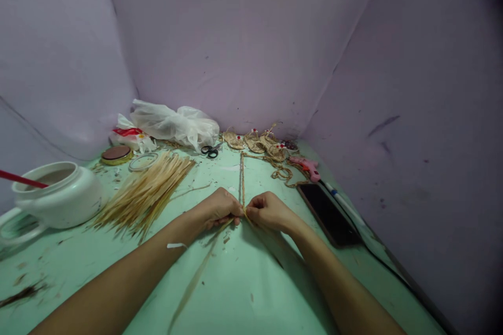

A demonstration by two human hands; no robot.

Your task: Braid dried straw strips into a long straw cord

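A thin braided straw cord (242, 180) runs straight away from my hands along the green table top. My left hand (222, 208) is closed in a pinch on straw strands at the cord's near end. Right beside it, my right hand (269, 212) pinches strands at that same end. Loose straw strands (194, 282) trail from the left hand toward me. To the left lies a fanned bundle of dry straw (151, 193). The far end of the cord bends right toward a loose coil of braid (281, 171).
A white pot (63, 199) with a red stick stands left. Behind are a plastic bag (176, 123), scissors (211, 151), a round tin (117, 155) and woven straw pieces (255, 142). On the right lie a pink glue gun (308, 166), its cable and a phone (330, 214).
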